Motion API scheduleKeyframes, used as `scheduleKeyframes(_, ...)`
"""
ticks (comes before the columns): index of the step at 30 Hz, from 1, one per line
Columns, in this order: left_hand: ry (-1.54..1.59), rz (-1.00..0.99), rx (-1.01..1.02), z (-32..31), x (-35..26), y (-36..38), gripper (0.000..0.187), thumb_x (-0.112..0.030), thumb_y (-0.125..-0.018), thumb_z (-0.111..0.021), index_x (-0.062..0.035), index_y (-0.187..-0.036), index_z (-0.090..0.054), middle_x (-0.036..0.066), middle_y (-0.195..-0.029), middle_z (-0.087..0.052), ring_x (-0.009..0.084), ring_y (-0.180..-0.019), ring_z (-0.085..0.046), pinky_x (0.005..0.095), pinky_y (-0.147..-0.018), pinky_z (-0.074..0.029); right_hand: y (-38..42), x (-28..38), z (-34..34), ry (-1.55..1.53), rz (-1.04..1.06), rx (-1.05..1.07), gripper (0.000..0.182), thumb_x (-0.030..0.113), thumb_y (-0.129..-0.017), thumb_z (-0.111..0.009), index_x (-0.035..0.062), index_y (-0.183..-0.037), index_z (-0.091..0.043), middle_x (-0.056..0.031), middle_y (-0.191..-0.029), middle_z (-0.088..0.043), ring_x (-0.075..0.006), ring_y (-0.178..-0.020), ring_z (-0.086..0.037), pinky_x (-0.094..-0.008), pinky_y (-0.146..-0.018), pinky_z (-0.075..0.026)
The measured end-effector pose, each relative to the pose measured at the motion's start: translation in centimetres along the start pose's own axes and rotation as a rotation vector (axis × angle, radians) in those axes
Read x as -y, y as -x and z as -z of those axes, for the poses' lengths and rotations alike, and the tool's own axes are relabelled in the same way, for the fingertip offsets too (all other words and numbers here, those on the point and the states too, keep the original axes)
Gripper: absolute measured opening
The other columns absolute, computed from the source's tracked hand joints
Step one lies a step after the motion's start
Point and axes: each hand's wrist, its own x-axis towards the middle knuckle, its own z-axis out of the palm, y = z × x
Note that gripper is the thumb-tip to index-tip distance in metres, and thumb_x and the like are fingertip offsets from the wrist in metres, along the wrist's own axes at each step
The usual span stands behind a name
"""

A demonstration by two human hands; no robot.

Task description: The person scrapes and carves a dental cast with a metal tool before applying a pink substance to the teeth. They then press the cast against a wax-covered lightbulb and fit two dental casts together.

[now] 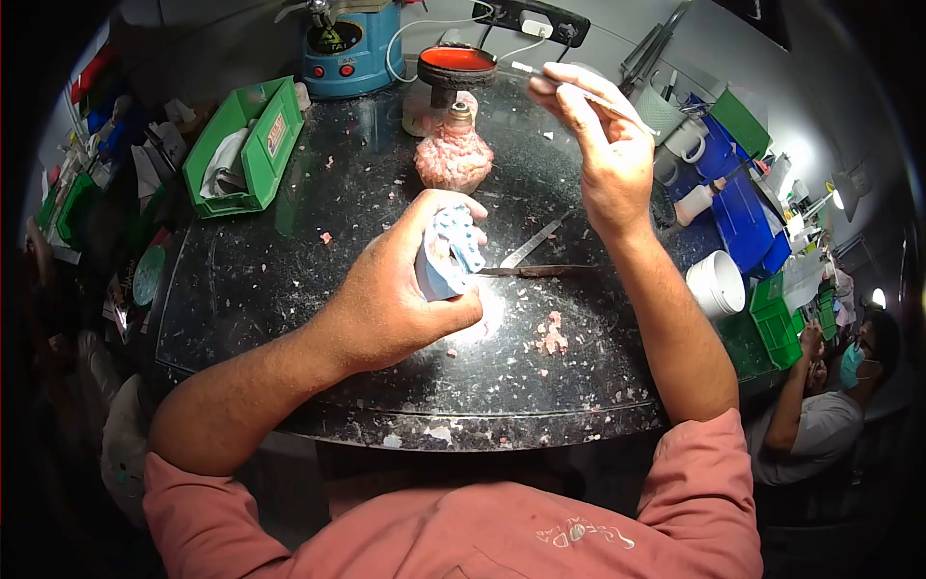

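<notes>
My left hand (391, 285) is wrapped round a pale blue dental cast (444, 261), held over the middle of the dark table. My right hand (608, 140) is raised at the right and pinches a thin pen-like tool (593, 96). The tool's tip points left, beside a round dish of red material (457, 60) on a dark stand. Below that dish stands a burner covered in pink wax (453, 159). Just right of the cast, a metal blade (535, 241) and a dark thin tool (540, 272) lie on the table.
A green bin (246, 150) stands at the back left, near a blue machine (352, 53). Pink scraps (552, 335) lie on the speckled black table (386, 410). A white tub (716, 283), mugs and blue trays line the right side. A masked person (820, 415) sits at far right.
</notes>
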Motion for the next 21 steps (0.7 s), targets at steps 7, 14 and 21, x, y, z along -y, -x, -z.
scheduleKeyframes(7,0.049,-0.058,-0.02,-0.2,0.7,0.0,0.059,0.007,-0.075,-0.057,-0.0049,-0.13,-0.043,0.006,-0.108,-0.053,0.0095,-0.101,-0.054,0.0265,-0.091,-0.049,0.2,-0.2,0.3,0.252,0.088,0.039,0.024,0.004,-0.096,-0.059,-0.0002,-0.119,-0.066,-0.0105,-0.111,-0.071,-0.0166,-0.104,-0.067,-0.0282,-0.094,-0.051)
scheduleKeyframes(14,0.032,-0.029,-0.029,-0.1,0.6,0.0,0.059,0.008,-0.073,-0.059,-0.0052,-0.129,-0.043,0.005,-0.109,-0.051,0.0084,-0.1,-0.053,0.0267,-0.092,-0.049,0.3,0.8,0.3,0.081,-0.015,0.018,0.022,0.007,-0.1,-0.054,-0.005,-0.116,-0.063,-0.0145,-0.113,-0.068,-0.0213,-0.103,-0.068,-0.0328,-0.098,-0.05)
scheduleKeyframes(21,-0.046,-0.091,-0.028,-0.1,0.1,0.0,0.057,0.003,-0.073,-0.064,-0.0058,-0.126,-0.046,0.003,-0.109,-0.051,0.0095,-0.105,-0.052,0.0263,-0.097,-0.042,0.7,0.2,-0.2,0.027,-0.018,0.013,0.018,0.005,-0.099,-0.056,-0.0048,-0.11,-0.065,-0.0109,-0.108,-0.067,-0.0179,-0.099,-0.068,-0.0283,-0.091,-0.051)
